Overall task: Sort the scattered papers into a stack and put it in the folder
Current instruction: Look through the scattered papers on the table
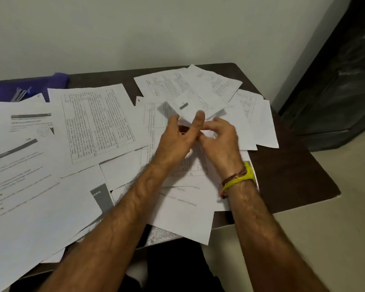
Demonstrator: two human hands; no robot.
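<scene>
We see white printed papers (97, 123) scattered over a dark brown table (287, 175), overlapping at many angles. The big sheet with a dense printed grid lies left of centre, its long axis running from near us toward the wall and tilted a little to the left. The sheets at far left lie with their long axes slanting up to the right, text lines rising the same way, one crossed by a dark grey bar. At the far right of the table a fan of sheets points its corners toward the wall and the right edge. Near us, one sheet hangs its corner over the table's front edge.

Above the middle of the pile we see both hands raised together. The left hand (177, 140) has its fingers curled, thumb up, pinching the lower edge of a lifted sheet (190, 104). That sheet tilts up and away from us, carries a small dark printed block, and is blurred. The right hand (221, 135), with a yellow band (240, 178) and brown threads at the wrist, curls its fingers against the same sheet's lower right corner and appears to pinch it.

A purple folder (30, 85) lies at the table's far left corner, partly under the papers, beside the pale wall (135, 28).
</scene>
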